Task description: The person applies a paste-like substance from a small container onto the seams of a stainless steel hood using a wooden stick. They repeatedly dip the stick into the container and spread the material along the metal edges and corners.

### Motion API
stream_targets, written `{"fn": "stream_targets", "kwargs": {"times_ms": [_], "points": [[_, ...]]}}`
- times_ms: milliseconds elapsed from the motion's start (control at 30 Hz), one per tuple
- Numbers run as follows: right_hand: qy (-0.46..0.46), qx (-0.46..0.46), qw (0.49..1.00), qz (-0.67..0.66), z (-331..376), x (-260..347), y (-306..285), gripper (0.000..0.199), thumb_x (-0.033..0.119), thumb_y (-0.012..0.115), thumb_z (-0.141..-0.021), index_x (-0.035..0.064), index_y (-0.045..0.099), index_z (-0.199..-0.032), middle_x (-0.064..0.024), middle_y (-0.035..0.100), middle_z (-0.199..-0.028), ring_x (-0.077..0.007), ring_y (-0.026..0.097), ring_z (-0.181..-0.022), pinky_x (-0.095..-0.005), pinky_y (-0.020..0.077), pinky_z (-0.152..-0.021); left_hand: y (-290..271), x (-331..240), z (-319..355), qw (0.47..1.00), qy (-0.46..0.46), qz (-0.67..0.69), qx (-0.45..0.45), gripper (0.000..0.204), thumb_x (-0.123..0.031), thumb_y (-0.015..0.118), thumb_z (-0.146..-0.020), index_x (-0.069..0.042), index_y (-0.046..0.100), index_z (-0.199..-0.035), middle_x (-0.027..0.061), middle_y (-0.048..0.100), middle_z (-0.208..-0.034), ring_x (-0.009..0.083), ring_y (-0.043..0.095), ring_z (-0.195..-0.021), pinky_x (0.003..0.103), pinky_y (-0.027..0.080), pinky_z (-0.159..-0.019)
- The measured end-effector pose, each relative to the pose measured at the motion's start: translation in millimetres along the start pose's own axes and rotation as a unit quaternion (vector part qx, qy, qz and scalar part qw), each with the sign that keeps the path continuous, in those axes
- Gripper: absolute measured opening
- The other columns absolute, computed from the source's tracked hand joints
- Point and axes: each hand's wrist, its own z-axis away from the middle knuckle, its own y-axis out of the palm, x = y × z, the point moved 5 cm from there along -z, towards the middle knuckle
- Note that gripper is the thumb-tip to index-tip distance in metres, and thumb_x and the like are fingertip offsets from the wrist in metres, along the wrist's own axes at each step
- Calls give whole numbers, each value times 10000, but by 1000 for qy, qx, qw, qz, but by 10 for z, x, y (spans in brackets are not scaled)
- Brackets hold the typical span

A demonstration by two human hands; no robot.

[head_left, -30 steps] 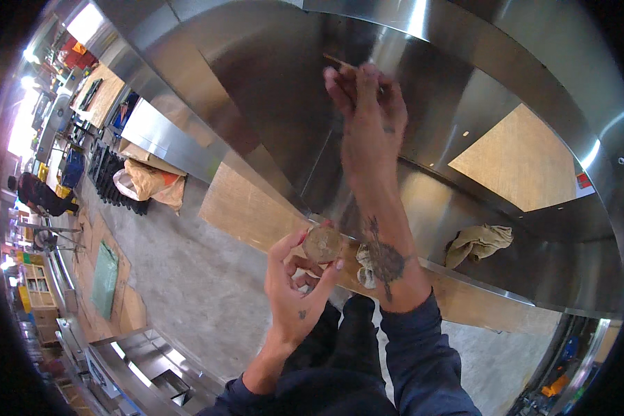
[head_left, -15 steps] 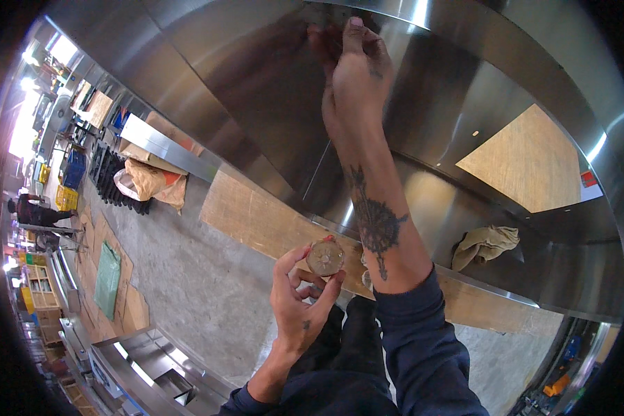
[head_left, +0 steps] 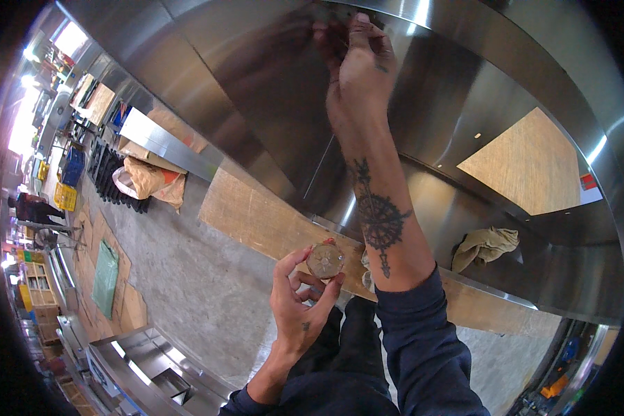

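Note:
Between the thumb and fingers of my left hand (head_left: 298, 305) is a small round brownish disc (head_left: 325, 260), its face turned up, with a bit of red at its far edge. My right arm reaches far up to a large shiny steel panel (head_left: 256, 76). There my right hand (head_left: 362, 62) is closed, thumb against curled fingers, close to the panel's upper edge. Whatever it pinches, if anything, is hidden or too small to name. The hand's dark reflection shows in the steel beside it.
A crumpled beige cloth (head_left: 485, 247) lies on the steel ledge at right, below a square wooden board (head_left: 530, 163). A long wooden plank (head_left: 249, 215) runs under the steel piece. At left are a stuffed orange-beige bag (head_left: 152, 182), a green wrapped slab (head_left: 105, 281) and a distant person (head_left: 38, 209).
My right hand has shifted very slightly to the right along the panel's upper edge. The left hand and its disc stay in place.

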Motion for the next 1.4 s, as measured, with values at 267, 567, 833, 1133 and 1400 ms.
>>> {"fn": "stream_targets", "kwargs": {"times_ms": [267, 567, 833, 1133, 1400], "points": [[-2, 11, 1000, 11, 11, -7, 9, 219, 194, 623, -1169, -22, 603, -1146, -126, 695, -982, -241, 736, -806, -379, 664, -788, -3, 19, 3, 1000, -7, -5, -1, 672, 52, 893, -892, -21, 522, -1448, 179, 664, -1360, 152, 738, -890, 275, 647, -664], [50, 11, 999, 1, 117, 161, -52, 198, 208, 640, -1160, 11, 629, -1179, -144, 749, -1076, -276, 776, -1000, -367, 687, -884, 6, 19, -2, 1000, -19, -2, 9, 679, 36, 894, -900, -15, 514, -1460, 147, 678, -1311, 154, 735, -900, 279, 643, -688], [30, 39, 951, 306, 1363, 1029, -704, 206, 209, 718, -1121, 13, 662, -1150, -92, 691, -1054, -186, 706, -854, -328, 595, -806, 123, -139, -168, 998, 65, -5, 6, 676, 65, 890, -879, -30, 557, -1460, 119, 624, -1412, 148, 724, -919, 275, 617, -666], [-141, 249, 666, 689, 2166, 1446, -906, 264, 63, 854, -951, 125, 775, -1195, -100, 545, -1130, -233, 638, -870, -366, 538, -705, 201, -353, -288, 980, 188, -67, 3, 681, 116, 891, -831, -44, 608, -1429, 170, 600, -1504, 171, 755, -928, 261, 619, -672], [-138, 234, 661, 700, 2231, 1487, -917, 228, 81, 870, -958, 132, 803, -1170, -66, 503, -1098, -202, 559, -860, -348, 492, -694, 176, -362, -228, 961, 251, -117, -10, 673, 114, 895, -830, -40, 618, -1424, 189, 602, -1508, 173, 777, -970, 267, 635, -681]]}}
